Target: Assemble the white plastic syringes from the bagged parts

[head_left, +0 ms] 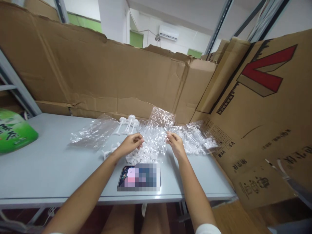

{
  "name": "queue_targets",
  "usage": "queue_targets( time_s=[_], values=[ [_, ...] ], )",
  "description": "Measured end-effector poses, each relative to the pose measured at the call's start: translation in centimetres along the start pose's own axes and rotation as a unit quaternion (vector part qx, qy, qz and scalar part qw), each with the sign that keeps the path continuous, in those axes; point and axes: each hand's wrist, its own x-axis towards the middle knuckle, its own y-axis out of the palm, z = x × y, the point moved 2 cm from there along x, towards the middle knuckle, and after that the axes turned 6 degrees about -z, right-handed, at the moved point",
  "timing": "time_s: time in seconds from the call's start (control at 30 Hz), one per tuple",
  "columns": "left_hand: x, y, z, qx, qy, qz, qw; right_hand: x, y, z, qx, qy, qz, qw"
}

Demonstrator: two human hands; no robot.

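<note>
Cardboard [109, 71] fills the upper frame; at centre, left hand [131, 143] and right hand [175, 145], fingertips nearly together, hover near white pieces [142, 156]; their hold is unclear.

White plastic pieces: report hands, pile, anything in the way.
Left hand by white plastic pieces, right hand by clear plastic film; grips unclear. Pieces heaped loose on table. Smartphone lies at heap's near edge.

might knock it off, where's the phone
In the head view, the phone lies just left of centre, between the table's front edge and the small white pieces.
</note>
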Motion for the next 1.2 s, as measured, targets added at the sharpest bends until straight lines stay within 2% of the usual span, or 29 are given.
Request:
queue_targets(
  time_s=[0.1, 0.23, 0.4, 0.47, 0.57, 0.63, 0.83, 1.07, 1.2],
  values=[
    [0.2, -0.1, 0.3, -0.014, 0.006, -0.026, 1.0, -0.3, 0.4, -0.1, -0.007, 0.026, 0.038, 0.999],
    [0.5, -0.2, 0.6, -0.027, 0.008, -0.058, 0.998, -0.7, 1.1, -0.8, -0.095, 0.051, 0.094, 0.99],
    [0.5, -0.4, 0.4, -0.045, 0.005, -0.09, 0.995, -0.3, 1.0, -1.1, -0.093, 0.013, 0.072, 0.993],
    [0.4, -0.3, 0.3, -0.06, -0.012, -0.066, 0.996, -0.1, 0.7, -1.0, -0.08, 0.003, 0.055, 0.995],
    [0.1, 0.0, 0.0, -0.068, -0.036, 0.001, 0.997, 0.0, 0.4, -0.7, -0.054, -0.006, 0.031, 0.998],
    [0.0, 0.2, 0.0, -0.06, -0.037, 0.02, 0.997, -0.1, 0.4, -0.5, -0.035, 0.002, 0.043, 0.998],
    [0.4, -0.1, 0.5, -0.074, -0.027, -0.047, 0.996, -1.0, 1.2, -0.9, -0.037, 0.072, 0.118, 0.99],
    [0.7, -0.3, 0.8, -0.071, -0.039, -0.072, 0.994, -0.6, 1.1, -1.6, -0.067, 0.074, 0.083, 0.992],
    [0.8, -0.5, 1.1, -0.094, -0.04, -0.11, 0.989, -0.7, 0.9, -1.5, -0.045, 0.087, 0.092, 0.991]
  ],
)
